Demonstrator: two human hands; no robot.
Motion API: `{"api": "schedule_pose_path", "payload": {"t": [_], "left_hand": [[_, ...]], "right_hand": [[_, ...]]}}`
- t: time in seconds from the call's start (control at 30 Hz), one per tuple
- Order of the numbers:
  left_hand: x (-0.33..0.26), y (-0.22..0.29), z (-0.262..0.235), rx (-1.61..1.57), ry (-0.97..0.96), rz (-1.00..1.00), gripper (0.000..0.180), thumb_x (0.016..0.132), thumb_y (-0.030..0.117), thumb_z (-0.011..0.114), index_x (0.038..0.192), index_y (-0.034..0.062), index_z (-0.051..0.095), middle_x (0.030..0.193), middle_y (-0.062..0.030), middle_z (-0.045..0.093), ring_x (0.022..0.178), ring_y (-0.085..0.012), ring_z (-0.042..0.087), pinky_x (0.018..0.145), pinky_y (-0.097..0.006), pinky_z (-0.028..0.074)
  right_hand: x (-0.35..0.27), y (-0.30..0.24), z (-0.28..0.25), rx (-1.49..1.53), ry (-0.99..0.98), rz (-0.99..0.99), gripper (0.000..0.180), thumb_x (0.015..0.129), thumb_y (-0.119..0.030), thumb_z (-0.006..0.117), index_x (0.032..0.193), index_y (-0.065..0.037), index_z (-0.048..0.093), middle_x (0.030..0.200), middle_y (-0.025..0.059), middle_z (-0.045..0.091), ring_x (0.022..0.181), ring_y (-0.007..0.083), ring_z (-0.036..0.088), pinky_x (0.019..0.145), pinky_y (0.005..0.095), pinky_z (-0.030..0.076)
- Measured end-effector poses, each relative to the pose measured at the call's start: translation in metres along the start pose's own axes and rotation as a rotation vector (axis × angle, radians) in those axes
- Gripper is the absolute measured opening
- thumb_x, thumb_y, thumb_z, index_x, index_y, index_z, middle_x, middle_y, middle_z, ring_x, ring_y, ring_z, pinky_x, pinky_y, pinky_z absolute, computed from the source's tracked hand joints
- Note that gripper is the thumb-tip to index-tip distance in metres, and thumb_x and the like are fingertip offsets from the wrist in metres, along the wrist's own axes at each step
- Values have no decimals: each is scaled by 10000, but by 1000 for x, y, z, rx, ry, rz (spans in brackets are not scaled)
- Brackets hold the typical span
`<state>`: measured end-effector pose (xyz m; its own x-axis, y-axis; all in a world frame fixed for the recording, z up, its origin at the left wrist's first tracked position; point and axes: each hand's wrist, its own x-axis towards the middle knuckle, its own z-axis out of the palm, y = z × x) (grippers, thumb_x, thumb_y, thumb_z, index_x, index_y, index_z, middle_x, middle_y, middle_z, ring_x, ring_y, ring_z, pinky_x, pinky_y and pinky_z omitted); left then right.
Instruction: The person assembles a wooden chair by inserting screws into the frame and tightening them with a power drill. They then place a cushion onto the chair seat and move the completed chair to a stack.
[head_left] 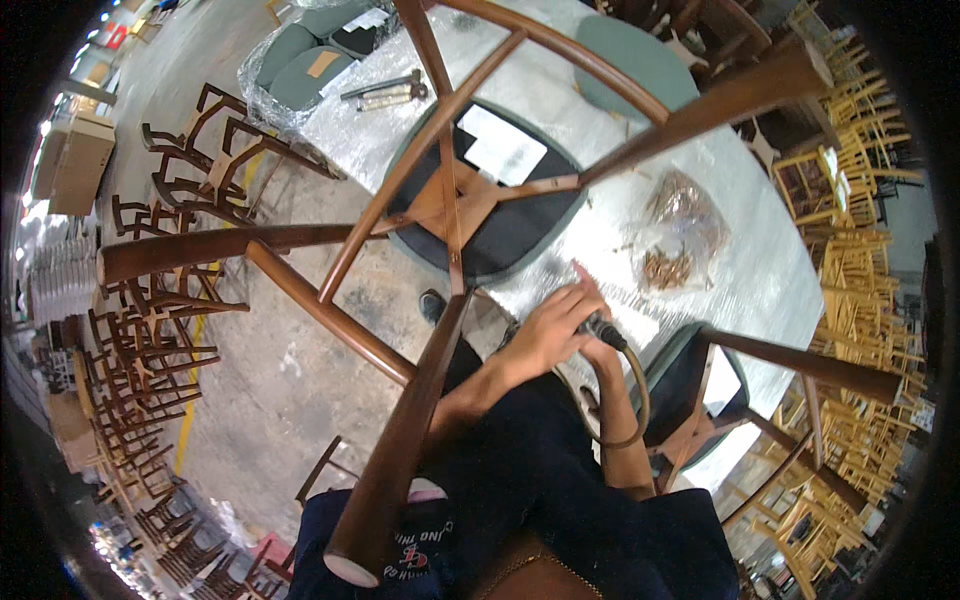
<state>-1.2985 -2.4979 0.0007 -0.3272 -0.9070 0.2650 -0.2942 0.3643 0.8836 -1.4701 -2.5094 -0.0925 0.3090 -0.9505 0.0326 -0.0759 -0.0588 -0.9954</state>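
Note:
My right hand [596, 350] is closed around a hand-held air tool [603, 331]; only its dark rear end with the hose fitting shows. A tan hose [641, 400] loops down from it beside my right forearm. My left hand [556, 322] lies over the front of the tool, fingers bent and together, hiding what is between them. Just beyond both hands, an upside-down chair [415, 262] stands with its dark brown legs up. Its green-edged seat [530, 245] has a black underside, a plywood piece [452, 205] and a white paper sheet [505, 145].
A plastic bag of screws [672, 265] lies on the film-covered table [760, 270]. Another upturned chair [700, 400] is at right. Loose green seats [635, 65] and a hammer [380, 88] lie farther back. Stacked chair frames [150, 350] line the left floor; yellow chairs [840, 400] stand right.

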Motion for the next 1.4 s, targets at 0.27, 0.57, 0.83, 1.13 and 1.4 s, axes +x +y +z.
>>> {"api": "schedule_pose_path", "payload": {"t": [0.27,0.57,0.83,1.13,1.4], "left_hand": [[-47,-7,-17,-125,316,-213,471,913,180,773,1327,31,606,1429,-188,585,1361,-339,538,1146,-468,426],[-151,-143,-51,-283,847,-883,350,1016,175,709,1281,-45,643,1035,-73,740,973,-169,685,902,-345,547],[-101,-185,-89,-287,480,-833,746,792,304,930,1375,-47,622,1051,-106,758,946,-198,705,874,-351,560],[-110,-187,-79,-345,722,-730,534,726,153,930,1169,-66,729,956,-109,759,845,-177,717,773,-345,581],[-109,-210,-67,-226,734,-765,516,752,231,915,1159,-55,776,963,-139,778,888,-168,729,806,-343,580]], "right_hand": [[26,-16,9,-196,-265,35,449,919,-209,851,1271,-57,617,1193,86,649,1073,223,651,956,372,536],[132,-82,113,2,-305,17,595,852,-25,858,1383,-23,590,1261,119,711,1166,187,684,1050,330,533],[147,-67,134,-37,-423,57,529,873,-20,846,1353,-23,623,1157,89,738,1068,144,689,977,300,541],[162,-85,163,-231,-693,-137,449,772,-37,867,1196,-66,722,1118,103,729,1042,224,726,949,362,559],[165,-82,177,-393,-724,-325,479,763,-142,862,1209,-55,712,1085,144,751,999,278,751,910,351,581]]}}
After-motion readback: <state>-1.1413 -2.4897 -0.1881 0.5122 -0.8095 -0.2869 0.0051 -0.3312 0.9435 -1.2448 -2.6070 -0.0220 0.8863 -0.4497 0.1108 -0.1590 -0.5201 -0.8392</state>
